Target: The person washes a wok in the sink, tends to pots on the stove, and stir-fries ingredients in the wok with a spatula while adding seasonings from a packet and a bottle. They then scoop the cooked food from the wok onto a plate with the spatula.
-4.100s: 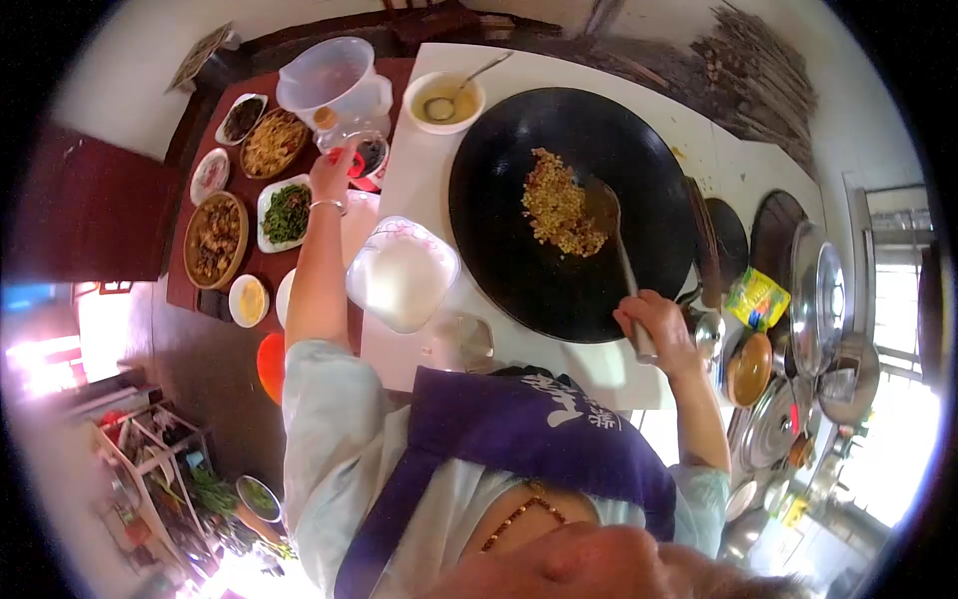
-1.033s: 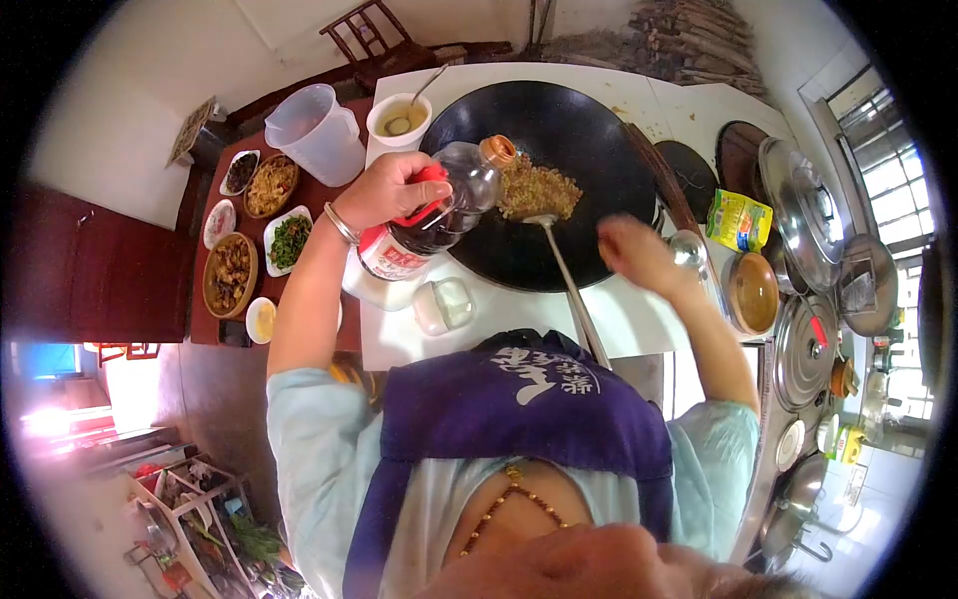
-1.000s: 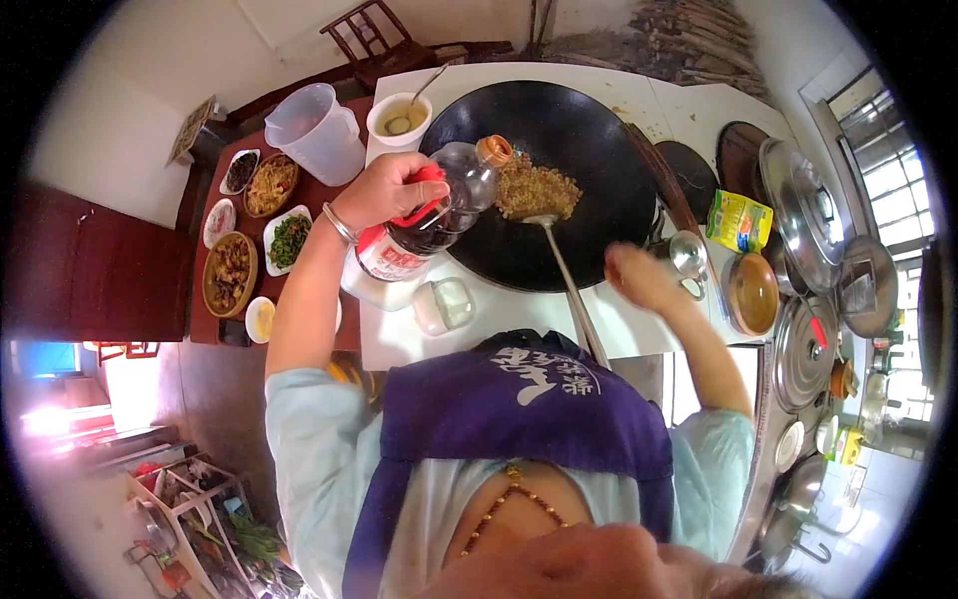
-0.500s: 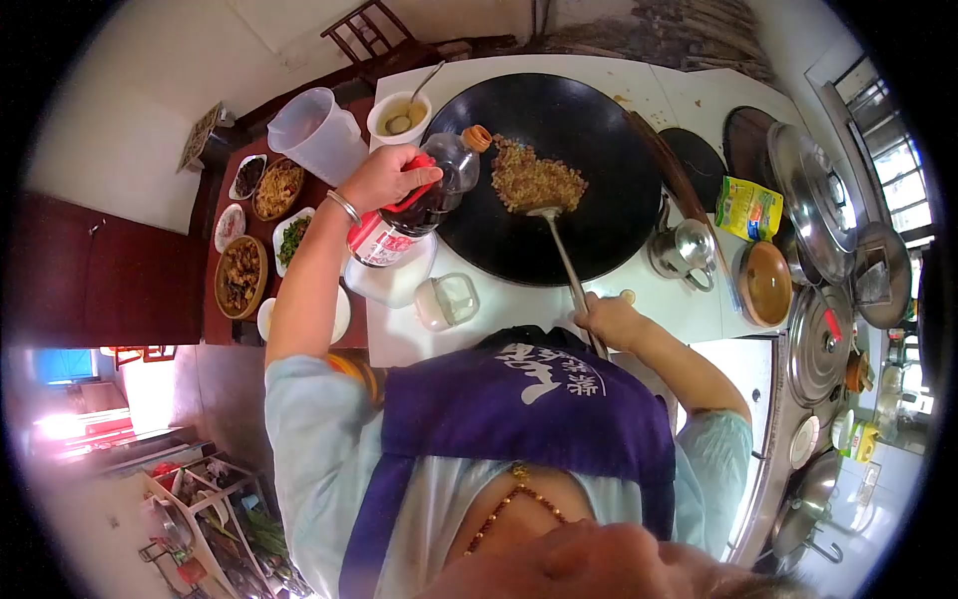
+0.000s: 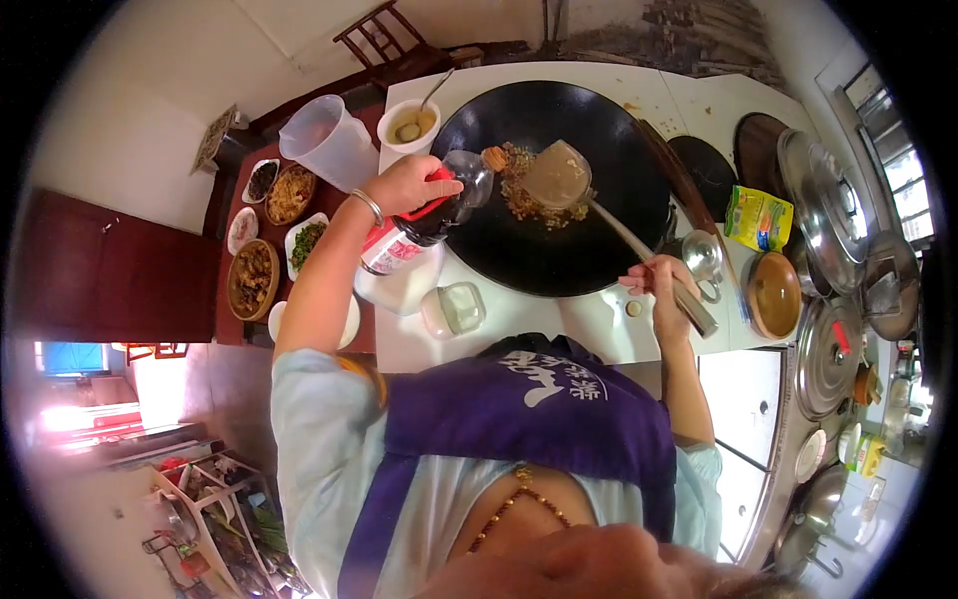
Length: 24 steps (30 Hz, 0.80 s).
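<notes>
My left hand (image 5: 404,188) is closed on the red handle of a large bottle (image 5: 397,240) of dark liquid, probably soy sauce. The bottle is tilted, its orange top at the left side of the black wok (image 5: 499,250). My right hand (image 5: 664,285) grips the long handle of a metal wok spatula (image 5: 559,176). The spatula's broad blade is over browned, diced food (image 5: 521,205) in the wok and hides part of it. Whether liquid flows from the bottle cannot be made out.
Left of the wok are a white bowl (image 5: 391,134) with a spoon, a plastic jug (image 5: 329,148), a small clear container (image 5: 454,309) and dishes of food (image 5: 254,280). On the right stand a metal pot (image 5: 702,255), a yellow packet (image 5: 758,218) and a brown bowl (image 5: 773,295).
The spatula blade has risen from the food's near edge and now hangs over it. My right hand has moved right and up along with the handle. The bottle remains tilted at the wok.
</notes>
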### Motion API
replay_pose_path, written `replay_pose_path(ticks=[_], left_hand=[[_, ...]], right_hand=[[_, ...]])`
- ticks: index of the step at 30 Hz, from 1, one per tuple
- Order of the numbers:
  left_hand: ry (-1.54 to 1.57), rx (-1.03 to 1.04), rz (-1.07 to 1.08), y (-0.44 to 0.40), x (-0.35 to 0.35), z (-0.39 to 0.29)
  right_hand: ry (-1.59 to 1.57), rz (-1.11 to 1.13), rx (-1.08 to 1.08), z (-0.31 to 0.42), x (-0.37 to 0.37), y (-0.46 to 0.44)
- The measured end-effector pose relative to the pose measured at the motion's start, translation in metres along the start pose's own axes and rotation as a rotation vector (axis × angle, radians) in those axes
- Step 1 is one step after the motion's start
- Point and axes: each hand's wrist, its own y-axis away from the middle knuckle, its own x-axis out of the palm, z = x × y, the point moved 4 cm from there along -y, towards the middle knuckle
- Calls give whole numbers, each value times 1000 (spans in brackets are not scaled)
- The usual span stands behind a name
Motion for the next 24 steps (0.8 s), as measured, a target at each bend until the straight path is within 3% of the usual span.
replay_pose_path(ticks=[12, 24], left_hand=[[-192, -36, 118, -24, 12, 6], [-311, -87, 203, -32, 16, -4]], right_hand=[[-280, -115, 9, 16, -7, 14], [-304, -81, 2, 11, -7, 17]])
